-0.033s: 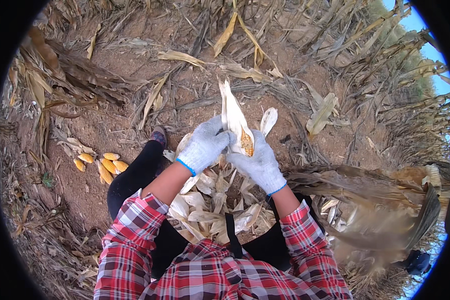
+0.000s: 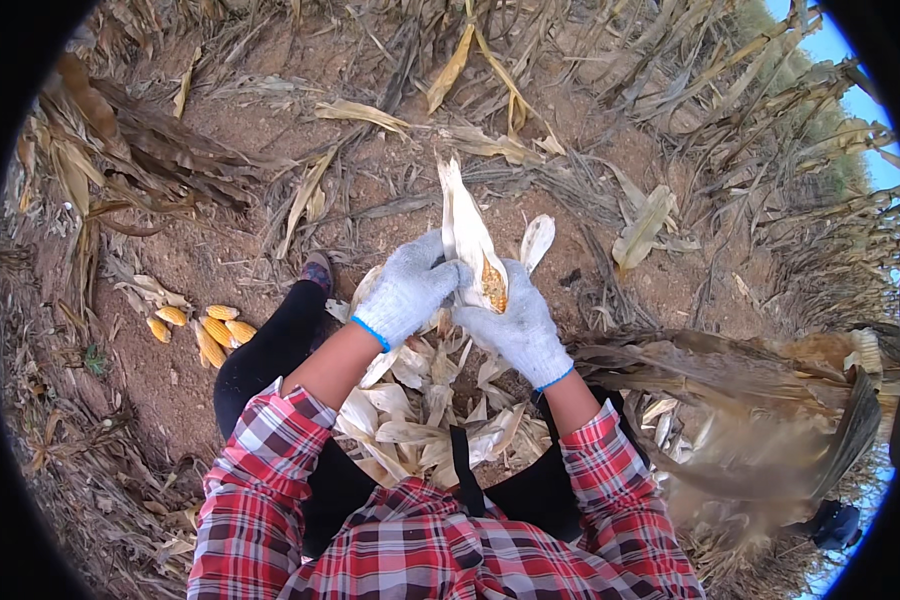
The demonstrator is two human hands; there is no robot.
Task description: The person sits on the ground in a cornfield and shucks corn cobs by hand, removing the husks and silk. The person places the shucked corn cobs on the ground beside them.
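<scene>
Both my hands wear white knit gloves with blue cuffs. Between them is an ear of corn (image 2: 471,225) in pale dry husk, its tip pointing away from me. Orange-yellow kernels show through a gap in the husk at the near end. My right hand (image 2: 518,325) is closed round that lower end from the right. From the left, my left hand (image 2: 408,288) grips the husk's side with bent fingers; its fingertips are partly hidden. Beneath my hands lies a heap of loose husks (image 2: 410,410) between my legs.
Several bare yellow corn cobs (image 2: 215,333) lie on the soil left of my leg. Dry stalks (image 2: 150,145) lean in at the upper left. A bundle of brown leaves (image 2: 730,375) reaches in from the right, beside my right arm. One pale husk (image 2: 645,228) rests beyond my right hand.
</scene>
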